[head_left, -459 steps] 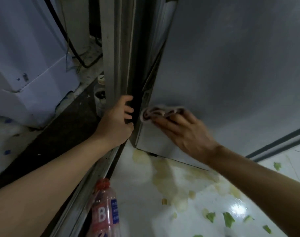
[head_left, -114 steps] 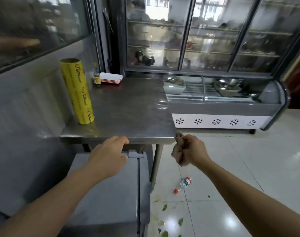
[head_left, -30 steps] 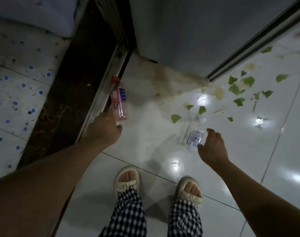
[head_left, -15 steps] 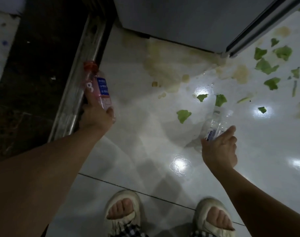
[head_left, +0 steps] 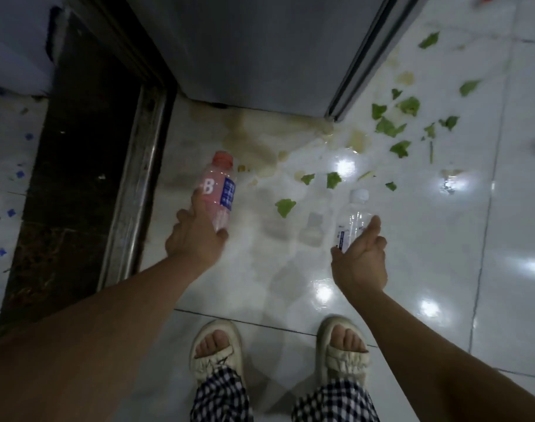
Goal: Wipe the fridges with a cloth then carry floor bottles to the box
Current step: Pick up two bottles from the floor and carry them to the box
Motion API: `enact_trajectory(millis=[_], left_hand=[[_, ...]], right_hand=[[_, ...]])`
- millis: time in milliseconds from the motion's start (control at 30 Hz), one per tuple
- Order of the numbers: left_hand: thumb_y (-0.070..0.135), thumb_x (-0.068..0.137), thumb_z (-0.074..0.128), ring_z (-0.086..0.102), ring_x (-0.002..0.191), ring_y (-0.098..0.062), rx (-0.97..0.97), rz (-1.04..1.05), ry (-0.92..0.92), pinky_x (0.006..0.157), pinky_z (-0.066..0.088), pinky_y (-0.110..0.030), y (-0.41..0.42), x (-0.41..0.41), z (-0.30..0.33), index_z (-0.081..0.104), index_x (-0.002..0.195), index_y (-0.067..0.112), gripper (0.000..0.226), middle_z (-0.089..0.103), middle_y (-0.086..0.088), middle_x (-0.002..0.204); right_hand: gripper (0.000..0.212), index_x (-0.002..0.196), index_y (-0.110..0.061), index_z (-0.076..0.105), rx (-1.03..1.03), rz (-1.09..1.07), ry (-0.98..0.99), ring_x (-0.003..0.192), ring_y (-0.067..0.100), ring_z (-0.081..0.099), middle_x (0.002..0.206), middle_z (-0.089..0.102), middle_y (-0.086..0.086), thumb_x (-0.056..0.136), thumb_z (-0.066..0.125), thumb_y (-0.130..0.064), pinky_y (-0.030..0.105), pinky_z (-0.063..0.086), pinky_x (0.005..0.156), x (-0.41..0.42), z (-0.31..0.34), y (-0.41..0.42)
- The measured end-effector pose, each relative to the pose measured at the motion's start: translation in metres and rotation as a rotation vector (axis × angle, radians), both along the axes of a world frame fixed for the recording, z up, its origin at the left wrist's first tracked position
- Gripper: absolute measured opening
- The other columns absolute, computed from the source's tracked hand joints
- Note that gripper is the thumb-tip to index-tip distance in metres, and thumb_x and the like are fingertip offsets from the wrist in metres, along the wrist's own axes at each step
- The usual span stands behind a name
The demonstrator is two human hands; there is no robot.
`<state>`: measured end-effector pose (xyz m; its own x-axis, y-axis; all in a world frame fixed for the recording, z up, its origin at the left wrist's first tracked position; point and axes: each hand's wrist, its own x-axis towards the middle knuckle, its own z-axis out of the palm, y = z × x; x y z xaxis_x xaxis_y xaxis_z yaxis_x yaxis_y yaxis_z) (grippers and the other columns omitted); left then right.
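**Both bottles lifted, carry to the box pending**

Since half a second ago, both bottles are raised clear of the floor and the head camera is pulled back, so both sandalled feet are fully seen. No cloth is seen in either hand.

- Left hand [head_left: 196, 239]: fingers are curled round the lower body of the pink bottle [head_left: 219, 190]. Red cap is pointed up-frame, away from the person, toward the fridge [head_left: 260, 50]; long axis is run near-parallel to the forearm, tilted slightly right at the base.
- Right hand [head_left: 362, 257]: the clear bottle [head_left: 353, 220] is held by its lower labelled end, thumb laid up along the right side; the other fingers are hidden behind the hand. White cap is pointed up-frame too; long axis is almost parallel to the pink one.
- Each bottle is extended forward of its own grip, cap leading, base in the palm. The two are held well apart, one per hand.
- Floor [head_left: 519, 239]: lettuce scraps [head_left: 391, 126] and a yellowish spill [head_left: 254, 138] are spread ahead, by the fridge foot. A red object is cut off at the top right edge; what it is cannot be told.

The box is not in view, so the direction of the carry cannot be judged. Grips are judged adequate for carrying; the wet tile is judged the main slip risk.
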<state>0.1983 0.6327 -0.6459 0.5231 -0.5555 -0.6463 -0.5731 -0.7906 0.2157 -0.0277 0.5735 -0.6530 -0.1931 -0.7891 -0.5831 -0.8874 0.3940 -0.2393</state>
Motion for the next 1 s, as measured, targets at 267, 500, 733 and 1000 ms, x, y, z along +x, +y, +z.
enact_trajectory(millis=[267, 500, 733, 1000], left_hand=[[0.033, 0.086, 0.059, 0.054, 0.104, -0.038, 0.014, -0.297, 0.049, 0.085, 0.049, -0.046, -0.069, -0.102, 0.140, -0.002, 0.145, 0.029, 0.084, 0.043, -0.018, 0.127], [0.030, 0.086, 0.058, 0.058, 0.098, -0.034, -0.093, -0.416, 0.112, 0.083, 0.052, -0.048, -0.138, -0.213, 0.230, -0.003, 0.145, 0.029, 0.085, 0.045, -0.016, 0.122], [0.034, 0.084, 0.061, 0.055, 0.102, -0.036, -0.154, -0.453, 0.085, 0.086, 0.050, -0.046, -0.221, -0.331, 0.304, -0.001, 0.145, 0.027, 0.087, 0.046, -0.019, 0.124], [0.033, 0.087, 0.059, 0.056, 0.101, -0.035, -0.198, -0.497, 0.096, 0.086, 0.050, -0.047, -0.319, -0.406, 0.348, -0.003, 0.144, 0.028, 0.085, 0.043, -0.017, 0.123]], right_hand=[[0.090, 0.148, -0.020, 0.001, -0.046, -0.139, -0.081, 0.123, 0.033, 0.046, 0.140, 0.035, 0.013, 0.086, 0.066, -0.021, 0.045, 0.046, 0.090, -0.086, 0.146, -0.027], [0.088, 0.148, -0.021, 0.004, -0.077, -0.308, -0.127, 0.122, 0.032, 0.047, 0.139, 0.037, 0.012, 0.086, 0.066, -0.019, 0.045, 0.044, 0.092, -0.200, 0.240, -0.068], [0.088, 0.148, -0.018, 0.004, -0.089, -0.323, -0.118, 0.123, 0.033, 0.047, 0.138, 0.037, 0.015, 0.086, 0.066, -0.021, 0.045, 0.043, 0.094, -0.323, 0.315, -0.132], [0.088, 0.149, -0.017, 0.004, -0.143, -0.272, -0.077, 0.120, 0.034, 0.048, 0.136, 0.038, 0.016, 0.086, 0.066, -0.025, 0.041, 0.044, 0.089, -0.399, 0.352, -0.223]])
